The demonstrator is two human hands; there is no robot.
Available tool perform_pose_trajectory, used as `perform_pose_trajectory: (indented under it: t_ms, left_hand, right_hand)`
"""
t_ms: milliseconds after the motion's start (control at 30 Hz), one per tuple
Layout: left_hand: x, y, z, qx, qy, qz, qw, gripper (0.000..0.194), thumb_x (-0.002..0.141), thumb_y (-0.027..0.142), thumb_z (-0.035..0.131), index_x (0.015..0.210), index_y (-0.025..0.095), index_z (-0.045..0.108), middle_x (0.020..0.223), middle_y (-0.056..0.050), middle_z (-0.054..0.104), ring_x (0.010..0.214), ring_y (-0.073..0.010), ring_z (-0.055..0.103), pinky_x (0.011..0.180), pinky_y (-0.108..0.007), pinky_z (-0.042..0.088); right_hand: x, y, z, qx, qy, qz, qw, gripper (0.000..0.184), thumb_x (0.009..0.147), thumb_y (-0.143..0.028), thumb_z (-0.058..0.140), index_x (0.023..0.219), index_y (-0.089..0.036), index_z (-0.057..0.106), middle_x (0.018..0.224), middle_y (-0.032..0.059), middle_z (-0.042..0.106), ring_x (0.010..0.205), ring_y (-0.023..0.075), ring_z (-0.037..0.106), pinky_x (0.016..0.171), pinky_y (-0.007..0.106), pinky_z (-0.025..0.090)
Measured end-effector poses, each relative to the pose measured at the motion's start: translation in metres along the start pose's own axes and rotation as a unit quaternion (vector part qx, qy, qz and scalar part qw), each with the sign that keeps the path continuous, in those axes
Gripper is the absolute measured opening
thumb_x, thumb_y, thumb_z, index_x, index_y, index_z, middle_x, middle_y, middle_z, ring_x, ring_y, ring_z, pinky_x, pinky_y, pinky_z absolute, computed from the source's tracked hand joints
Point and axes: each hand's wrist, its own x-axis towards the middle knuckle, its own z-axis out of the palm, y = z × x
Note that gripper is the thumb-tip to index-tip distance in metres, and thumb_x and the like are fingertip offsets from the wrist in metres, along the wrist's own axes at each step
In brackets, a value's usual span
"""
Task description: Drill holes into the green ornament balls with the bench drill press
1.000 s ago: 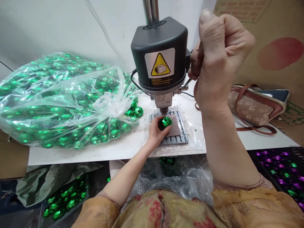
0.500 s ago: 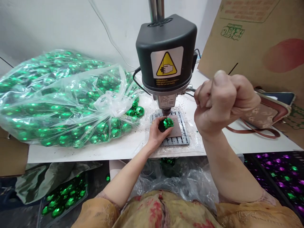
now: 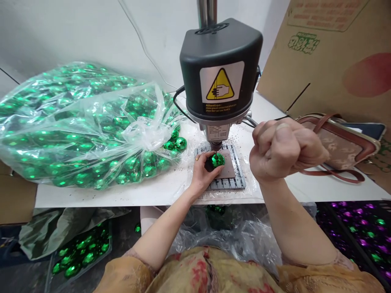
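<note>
Between thumb and fingers, my left hand (image 3: 200,173) holds a shiny green faceted ball (image 3: 218,160) on a flat pad (image 3: 230,169) over the slotted metal base plate (image 3: 240,179). Directly above it is the chuck of a bench drill press (image 3: 220,53), its bit meeting the top of the ball. My right hand (image 3: 282,150) is a closed fist at the end of the press's metal lever (image 3: 251,119); the fingers hide the grip end.
A big clear bag (image 3: 76,130) of green balls fills the table's left side, with a few loose balls (image 3: 180,143) beside it. On the right are a handbag (image 3: 339,142) and a cardboard box (image 3: 324,77). Below stand a tub of green balls (image 3: 81,252) and purple and green ones (image 3: 363,224).
My right fist has come down somewhat, and the drill head sits lower in view. My left hand keeps the ball in place under the bit. The view has shifted slightly.
</note>
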Motion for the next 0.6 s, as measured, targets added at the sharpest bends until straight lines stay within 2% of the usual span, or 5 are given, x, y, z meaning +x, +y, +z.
perform_pose_trajectory:
  t_ms: [167, 333, 467, 533, 600]
  left_hand:
    - [0.001, 0.0, 0.001, -0.006, 0.003, 0.001, 1.0, 0.048, 0.076, 0.028, 0.09, 0.119, 0.023, 0.071, 0.113, -0.007, 0.073, 0.113, -0.0268, 0.065, 0.1, -0.041, 0.054]
    - [0.0, 0.001, 0.0, -0.006, 0.002, 0.008, 1.0, 0.048, 0.076, 0.026, 0.09, 0.119, 0.023, 0.07, 0.113, -0.007, 0.073, 0.112, -0.0264, 0.065, 0.098, -0.041, 0.055]
    - [-0.001, 0.001, 0.001, -0.005, 0.006, 0.009, 1.0, 0.047, 0.077, 0.025, 0.089, 0.119, 0.023, 0.069, 0.114, -0.007, 0.073, 0.112, -0.0263, 0.065, 0.099, -0.041, 0.055]
    - [0.0, 0.0, 0.002, -0.003, 0.004, 0.006, 1.0, 0.048, 0.077, 0.026, 0.089, 0.12, 0.023, 0.069, 0.115, -0.007, 0.072, 0.113, -0.0263, 0.065, 0.099, -0.041, 0.055]
    - [0.001, 0.001, 0.003, -0.002, 0.005, 0.003, 1.0, 0.048, 0.077, 0.027, 0.089, 0.121, 0.024, 0.068, 0.115, -0.007, 0.071, 0.114, -0.0264, 0.065, 0.1, -0.041, 0.054]
  right_hand:
    - [-0.001, 0.004, 0.0, 0.023, -0.015, -0.042, 0.999, 0.05, 0.089, -0.026, 0.059, 0.06, -0.019, 0.019, 0.049, -0.0067, 0.019, 0.04, 0.0036, 0.015, 0.04, 0.026, 0.02]
    - [-0.004, 0.011, -0.007, 0.073, -0.055, -0.084, 0.992, 0.04, 0.088, -0.018, 0.055, 0.062, -0.019, 0.024, 0.049, -0.0074, 0.024, 0.04, 0.0046, 0.022, 0.04, 0.024, 0.025]
    - [-0.011, 0.013, -0.012, 0.064, -0.063, -0.104, 0.991, 0.046, 0.086, -0.018, 0.059, 0.059, -0.019, 0.022, 0.047, -0.007, 0.027, 0.039, 0.0048, 0.022, 0.04, 0.026, 0.027]
    - [-0.009, 0.01, -0.009, 0.055, -0.048, -0.094, 0.993, 0.048, 0.086, -0.02, 0.06, 0.059, -0.019, 0.021, 0.047, -0.0067, 0.025, 0.039, 0.0048, 0.023, 0.04, 0.027, 0.025]
    - [0.0, 0.003, -0.002, 0.041, -0.021, -0.053, 0.998, 0.048, 0.088, -0.021, 0.061, 0.059, -0.02, 0.022, 0.048, -0.0066, 0.022, 0.039, 0.0053, 0.024, 0.041, 0.027, 0.022]
